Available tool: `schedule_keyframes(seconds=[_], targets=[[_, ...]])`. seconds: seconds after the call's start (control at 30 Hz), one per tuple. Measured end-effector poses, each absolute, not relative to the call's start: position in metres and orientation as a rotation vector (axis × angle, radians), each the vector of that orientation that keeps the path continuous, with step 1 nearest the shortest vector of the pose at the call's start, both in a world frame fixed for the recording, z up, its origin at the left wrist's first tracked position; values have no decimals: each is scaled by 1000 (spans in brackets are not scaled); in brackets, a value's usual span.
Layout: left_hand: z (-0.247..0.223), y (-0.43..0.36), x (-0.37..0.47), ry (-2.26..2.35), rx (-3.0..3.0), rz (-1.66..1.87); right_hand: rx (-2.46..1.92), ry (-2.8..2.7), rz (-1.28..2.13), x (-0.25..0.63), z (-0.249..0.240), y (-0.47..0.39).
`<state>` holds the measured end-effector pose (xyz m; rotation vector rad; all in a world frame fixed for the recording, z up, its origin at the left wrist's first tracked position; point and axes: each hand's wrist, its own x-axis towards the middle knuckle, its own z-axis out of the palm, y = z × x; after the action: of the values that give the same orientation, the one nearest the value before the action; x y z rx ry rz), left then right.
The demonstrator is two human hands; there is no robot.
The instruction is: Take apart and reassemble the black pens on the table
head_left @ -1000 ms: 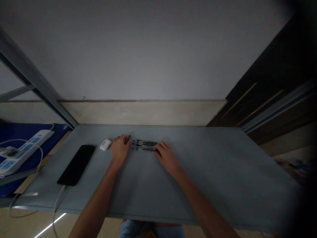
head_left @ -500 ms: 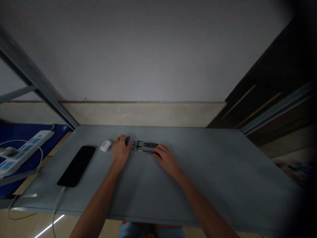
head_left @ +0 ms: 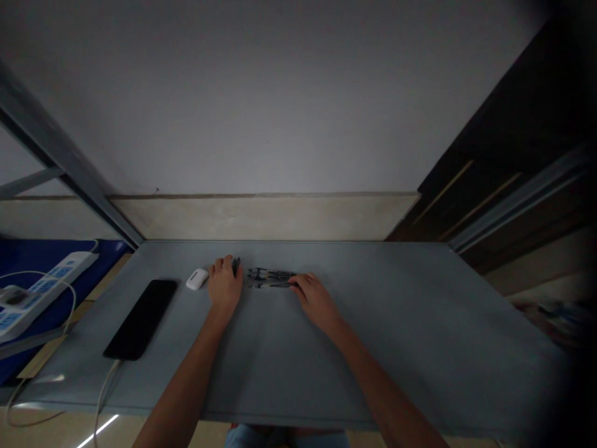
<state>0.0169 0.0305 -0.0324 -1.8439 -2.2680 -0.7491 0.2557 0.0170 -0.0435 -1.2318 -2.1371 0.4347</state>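
Observation:
Several slim pens (head_left: 270, 274) with clear and black parts lie side by side on the grey tabletop, between my two hands. My right hand (head_left: 314, 298) pinches the right end of the nearest pen (head_left: 273, 285), which lies almost level, just in front of the others. To the left of the pens rests my left hand (head_left: 224, 283), its fingers curled around a short black object (head_left: 236, 266). Most of that object is hidden by the hand, so its kind is unclear. A white earbud case (head_left: 197, 279) sits just left of my left hand.
A black phone (head_left: 140, 319) with a white cable (head_left: 106, 386) lies at the table's left. Beyond that edge, a white power strip (head_left: 44, 292) rests on a blue surface. A wall (head_left: 265, 218) borders the table's back, and a metal post (head_left: 100, 186) stands at the back left.
The nearest pen has turned slightly, from slanting to almost parallel with the others. My left hand keeps its hold on the black object. The whole view has shifted a little.

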Motion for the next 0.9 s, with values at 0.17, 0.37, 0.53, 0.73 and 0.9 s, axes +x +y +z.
schedule_keyframes(seconds=[0.17,0.37,0.53,0.73,0.9], targets=[[-19,20,37,-1811,-2271,-807,-1293,-2099,423,260,-43,19],[-26,14,54,-1444,-2567,-618,-1304,-2096,365,260,-42,17],[-35,13,60,-1381,-2587,-540,-1225,-2281,337,261,-45,17],[-37,10,68,-1347,-2655,-451,-1196,-2376,429,260,-49,17],[-34,9,67,-1394,-2681,-404,-1166,-2392,428,257,-45,15]])
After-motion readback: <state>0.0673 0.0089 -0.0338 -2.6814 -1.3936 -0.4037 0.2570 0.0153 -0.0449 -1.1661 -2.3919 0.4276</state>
